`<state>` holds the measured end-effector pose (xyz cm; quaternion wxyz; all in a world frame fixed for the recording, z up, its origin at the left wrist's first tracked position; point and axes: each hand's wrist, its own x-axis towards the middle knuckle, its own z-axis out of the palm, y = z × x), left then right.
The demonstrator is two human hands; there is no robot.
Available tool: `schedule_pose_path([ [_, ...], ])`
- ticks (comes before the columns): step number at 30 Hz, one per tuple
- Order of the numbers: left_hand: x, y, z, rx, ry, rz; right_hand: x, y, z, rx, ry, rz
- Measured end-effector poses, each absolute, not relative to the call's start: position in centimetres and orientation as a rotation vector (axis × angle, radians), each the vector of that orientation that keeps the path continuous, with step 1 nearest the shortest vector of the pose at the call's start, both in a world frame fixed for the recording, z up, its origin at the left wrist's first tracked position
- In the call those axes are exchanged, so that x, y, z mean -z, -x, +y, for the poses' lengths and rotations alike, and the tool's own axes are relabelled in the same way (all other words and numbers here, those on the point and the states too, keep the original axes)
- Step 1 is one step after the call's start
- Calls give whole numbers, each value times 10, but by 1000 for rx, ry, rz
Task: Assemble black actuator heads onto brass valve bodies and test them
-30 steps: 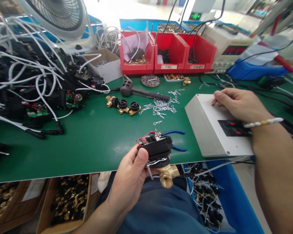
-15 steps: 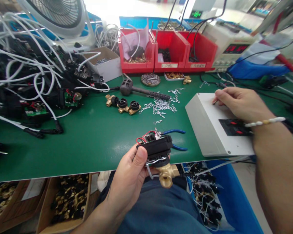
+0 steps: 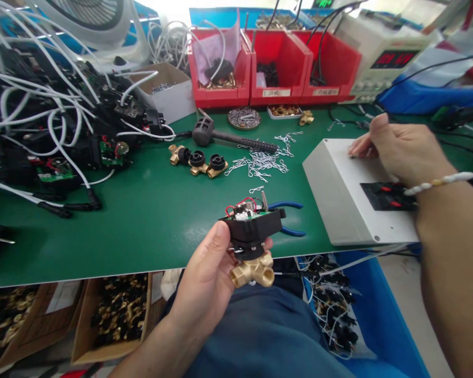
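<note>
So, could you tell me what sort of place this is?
Probably an assembly bench in a valve factory: red parts bins, a pile of wired black units, and a brass valve in the left hand.

green bench [image 3: 142, 220], red bins [image 3: 278, 68], daylight

Bright, even daylight; strongest from the top centre, blown out to white behind the red bins [image 3: 276, 68]; fan [image 3: 98, 21] washed pale by the same glare; soft sheen across the green tabletop [image 3: 142, 210], shadows faint and short; deeper shade below the tabletop edge, over the cardboard boxes [image 3: 114, 315]; red display [image 3: 394, 59] legible as glow only, digits blurred; strong wide-angle bending at the left and right edges, cables [image 3: 31, 105] bowed outward; right forearm [image 3: 457, 273] stretched large at the corner; centre sharp, margins slightly soft.
</note>
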<state>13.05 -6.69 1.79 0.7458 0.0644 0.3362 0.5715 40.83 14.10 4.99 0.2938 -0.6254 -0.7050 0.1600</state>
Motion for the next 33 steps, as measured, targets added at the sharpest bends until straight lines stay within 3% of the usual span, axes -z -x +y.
schedule_pose_path([
  [16, -22, -129, -71, -1266, -222, 635, -50, -407, 132, -470, 1681, -1832],
  [33, -15, -128, -64, -1259, -165, 577, -56, -402, 126, -287, 1910, -1782],
])
